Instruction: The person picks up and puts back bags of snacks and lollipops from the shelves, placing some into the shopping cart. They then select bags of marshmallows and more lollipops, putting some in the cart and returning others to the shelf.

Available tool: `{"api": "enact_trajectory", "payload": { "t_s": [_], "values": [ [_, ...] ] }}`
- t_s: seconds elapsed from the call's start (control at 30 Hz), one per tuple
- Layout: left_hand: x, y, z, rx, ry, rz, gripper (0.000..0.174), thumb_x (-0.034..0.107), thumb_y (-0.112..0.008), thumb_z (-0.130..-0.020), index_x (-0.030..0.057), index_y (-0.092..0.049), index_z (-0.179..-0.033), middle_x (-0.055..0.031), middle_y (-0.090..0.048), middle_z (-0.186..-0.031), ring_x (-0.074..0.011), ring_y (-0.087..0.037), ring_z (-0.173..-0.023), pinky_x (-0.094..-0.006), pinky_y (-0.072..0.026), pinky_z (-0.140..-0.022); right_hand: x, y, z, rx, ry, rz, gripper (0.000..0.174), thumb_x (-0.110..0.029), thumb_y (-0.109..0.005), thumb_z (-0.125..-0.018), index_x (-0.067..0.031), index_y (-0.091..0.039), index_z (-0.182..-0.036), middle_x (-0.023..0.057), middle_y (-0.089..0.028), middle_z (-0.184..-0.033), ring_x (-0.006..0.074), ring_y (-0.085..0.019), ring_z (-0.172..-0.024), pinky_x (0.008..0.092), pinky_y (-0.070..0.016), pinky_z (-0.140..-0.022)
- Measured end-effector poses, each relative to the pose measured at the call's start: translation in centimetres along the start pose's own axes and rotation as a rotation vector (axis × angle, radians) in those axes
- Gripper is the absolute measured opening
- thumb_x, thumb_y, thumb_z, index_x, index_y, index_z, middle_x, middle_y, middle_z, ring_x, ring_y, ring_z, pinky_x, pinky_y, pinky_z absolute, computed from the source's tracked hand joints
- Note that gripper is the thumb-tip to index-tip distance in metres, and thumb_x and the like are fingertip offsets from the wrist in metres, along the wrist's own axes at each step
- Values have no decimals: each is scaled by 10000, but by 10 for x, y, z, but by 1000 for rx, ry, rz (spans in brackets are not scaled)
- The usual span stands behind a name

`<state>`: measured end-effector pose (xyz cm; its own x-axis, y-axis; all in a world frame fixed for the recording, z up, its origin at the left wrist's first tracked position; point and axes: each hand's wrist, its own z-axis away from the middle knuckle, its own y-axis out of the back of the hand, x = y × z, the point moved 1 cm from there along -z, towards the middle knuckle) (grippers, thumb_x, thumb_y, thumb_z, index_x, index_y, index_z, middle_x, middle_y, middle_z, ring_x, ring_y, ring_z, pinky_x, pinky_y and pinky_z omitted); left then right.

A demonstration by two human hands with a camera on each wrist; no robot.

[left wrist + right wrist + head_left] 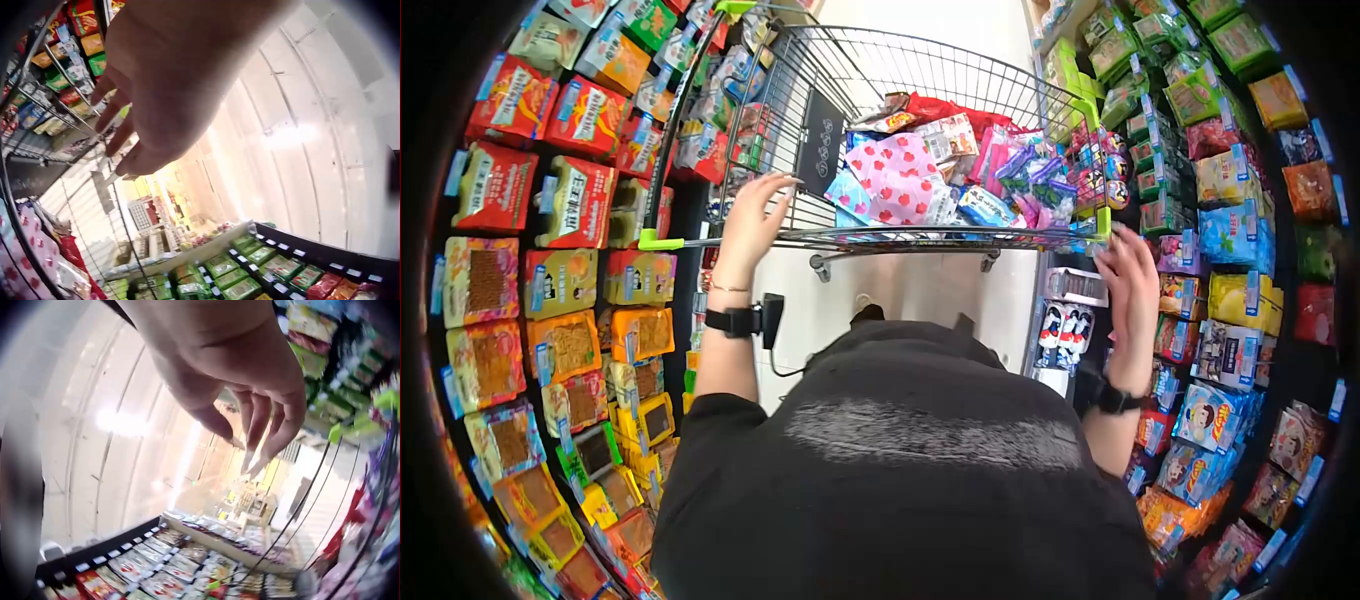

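A wire shopping cart [940, 238] with green corner pieces stands in front of the person. In it lie a pink bag with red prints [895, 180], purple packages [1040, 175] and several other packets. The left hand [755, 215] is raised beside the cart's near left side, fingers relaxed and holding nothing; in the left wrist view the hand [156, 94] has its fingers spread loosely. The right hand [1132, 275] hovers by the near right green corner, fingers slightly bent and empty; the right wrist view shows the hand [237, 381] with loosely bent fingers. Contact with the cart cannot be told.
Shelves of red and yellow snack packets [560, 280] rise along the left. On the right, hanging packets [1225, 240] line another shelf close to the right arm. Pale floor [910, 285] shows beneath the cart, and the cart's wheel [821, 266] is visible there.
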<state>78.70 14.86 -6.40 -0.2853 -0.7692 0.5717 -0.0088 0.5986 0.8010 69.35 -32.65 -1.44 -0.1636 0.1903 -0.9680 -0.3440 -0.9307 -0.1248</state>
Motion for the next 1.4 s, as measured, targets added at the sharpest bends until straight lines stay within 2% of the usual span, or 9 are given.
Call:
{"api": "enact_trajectory", "payload": {
  "t_s": [0.17, 0.3, 0.5, 0.67, 0.77, 1.0, 1.2, 1.3, 1.4],
  "values": [
    [-73, -25, 4, -22, -72, -172, 295, 230, -550, -849, 72, -580, -1096, -114, -562, -1153, -303, -472, -1137, -386, -379, -960, -15, -119, -75, -294, -269, -691, 349, -77, -530, -854, 56, -455, -1167, 157, -494, -1173, 280, -493, -1082, 379, -420, -933],
    [-76, -36, 3, -43, 31, -384, 400, 327, -548, -850, 42, -543, -1131, -152, -538, -1177, -346, -459, -1146, -418, -361, -976, -40, -182, -118, -367, -264, -804, 320, -45, -514, -839, 86, -441, -1121, 195, -493, -1133, 325, -482, -1086, 448, -410, -955],
    [-71, -35, 3, -37, 50, -407, 417, 341, -551, -843, 16, -545, -1104, -159, -541, -1165, -330, -451, -1156, -427, -329, -1000, 40, -198, -220, 120, -441, -474, 270, -39, -497, -837, 63, -460, -1084, 165, -509, -1086, 311, -487, -1079, 448, -394, -988],
    [-63, -35, -1, -89, 118, -499, 406, 314, -566, -823, 18, -552, -1099, -135, -537, -1172, -296, -452, -1151, -419, -311, -1012, 195, -150, -305, 66, -631, 211, 363, -180, -731, -693, -80, -566, -1000, 90, -523, -985, 201, -486, -843, 370, -433, -746],
    [-60, -35, -6, -107, 153, -538, 422, 313, -576, -811, 21, -550, -1114, -120, -530, -1188, -283, -442, -1161, -418, -305, -1015, 225, -139, -320, -39, -628, 470, 590, -205, -751, -645, 50, -535, -1131, 197, -492, -1229, 302, -442, -1154, 482, -345, -911],
    [-47, -31, -27, -235, 221, -518, 359, 240, -581, -799, 37, -554, -1093, -98, -530, -1187, -286, -430, -1179, -419, -320, -1006, 315, -147, -345, 149, -751, 285, 404, -51, -770, -632, -23, -612, -1003, 71, -630, -936, 188, -573, -897, 396, -414, -796],
    [-46, -35, -41, -318, 262, -530, 326, 186, -561, -797, 44, -553, -1091, -72, -528, -1218, -282, -431, -1193, -416, -318, -1018, 368, -150, -340, 103, -723, -232, 508, -166, -810, -638, -43, -571, -1070, 69, -622, -973, 186, -603, -863, 344, -473, -709],
    [-41, -35, -48, -368, 299, -526, 311, 174, -541, -821, 33, -555, -1098, -92, -528, -1218, -292, -423, -1196, -425, -301, -1032, 332, -161, -338, 239, -863, 46, 400, -251, -761, -711, -74, -601, -1032, 48, -640, -936, 201, -607, -845, 344, -471, -727],
    [-44, -35, -49, -385, 292, -540, 306, 161, -531, -824, 46, -557, -1106, -88, -528, -1221, -291, -421, -1199, -423, -301, -1031, 373, -161, -349, 116, -612, 344, 465, -388, -719, -728, -71, -596, -1046, 68, -651, -916, 216, -626, -831, 370, -484, -724]
  ]
}}
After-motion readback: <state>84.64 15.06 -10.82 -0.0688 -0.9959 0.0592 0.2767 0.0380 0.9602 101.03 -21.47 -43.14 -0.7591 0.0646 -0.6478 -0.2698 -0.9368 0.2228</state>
